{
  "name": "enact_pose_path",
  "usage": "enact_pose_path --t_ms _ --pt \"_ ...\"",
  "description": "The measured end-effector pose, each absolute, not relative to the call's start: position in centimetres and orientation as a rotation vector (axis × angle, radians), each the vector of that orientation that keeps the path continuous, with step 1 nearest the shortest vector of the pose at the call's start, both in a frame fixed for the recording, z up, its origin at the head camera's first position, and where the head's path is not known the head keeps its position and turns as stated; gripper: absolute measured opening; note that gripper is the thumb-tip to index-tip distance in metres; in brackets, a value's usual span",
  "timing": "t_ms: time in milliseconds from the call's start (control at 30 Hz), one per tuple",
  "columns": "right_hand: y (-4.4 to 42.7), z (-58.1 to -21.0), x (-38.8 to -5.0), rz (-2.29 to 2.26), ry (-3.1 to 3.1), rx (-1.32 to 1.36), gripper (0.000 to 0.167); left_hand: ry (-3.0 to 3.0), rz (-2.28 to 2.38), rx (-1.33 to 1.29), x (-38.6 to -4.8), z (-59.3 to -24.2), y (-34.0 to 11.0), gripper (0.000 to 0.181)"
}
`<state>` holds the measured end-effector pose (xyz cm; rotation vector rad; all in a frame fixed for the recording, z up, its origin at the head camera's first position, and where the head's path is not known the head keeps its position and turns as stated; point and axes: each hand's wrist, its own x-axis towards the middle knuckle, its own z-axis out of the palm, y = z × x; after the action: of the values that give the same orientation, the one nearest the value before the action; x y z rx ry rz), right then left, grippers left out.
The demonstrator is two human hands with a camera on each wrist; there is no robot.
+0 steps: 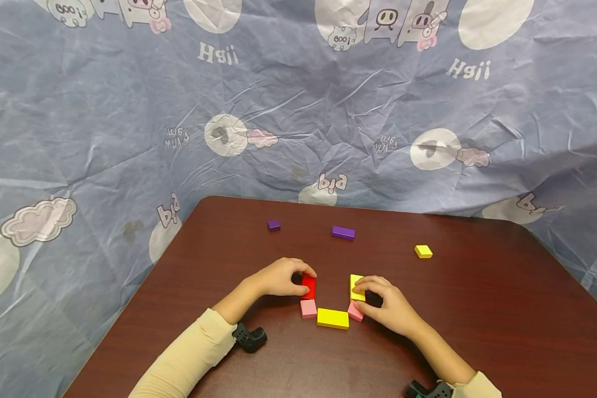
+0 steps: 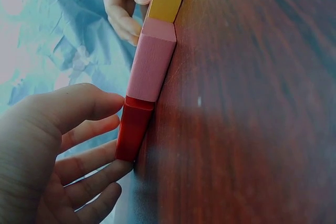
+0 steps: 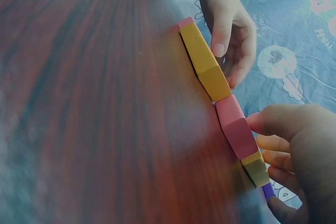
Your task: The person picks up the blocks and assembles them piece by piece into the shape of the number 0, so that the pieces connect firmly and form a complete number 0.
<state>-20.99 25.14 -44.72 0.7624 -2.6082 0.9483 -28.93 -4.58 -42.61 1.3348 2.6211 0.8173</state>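
Flat wooden blocks form a U shape in the head view. At its left side, my left hand [image 1: 278, 278] holds a red block [image 1: 309, 284] between the thumb and fingers. That block meets the left pink block [image 1: 308, 309]. On the other side, my right hand [image 1: 392, 309] has its fingertips on an upright-running yellow block [image 1: 356, 281], and its thumb touches the right pink block [image 3: 236, 129], which sits slightly turned. A longer yellow block [image 1: 333, 319] lies crosswise between the two pink ones, with neither hand on it.
Farther back on the dark brown table [image 1: 219, 237] lie a small purple block [image 1: 274, 225], a longer purple block [image 1: 343, 232] and a small yellow block [image 1: 423, 251]. A printed blue-grey cloth [image 1: 288, 88] hangs behind the table.
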Motion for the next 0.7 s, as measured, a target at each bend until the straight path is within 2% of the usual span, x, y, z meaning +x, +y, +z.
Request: enact_pose_path --t_ms 700 --pt "25.19 -44.89 -21.05 0.954 -2.585 0.786 0.023 2.654 0.822 1.362 -28.66 -42.60 -4.39 0.030"
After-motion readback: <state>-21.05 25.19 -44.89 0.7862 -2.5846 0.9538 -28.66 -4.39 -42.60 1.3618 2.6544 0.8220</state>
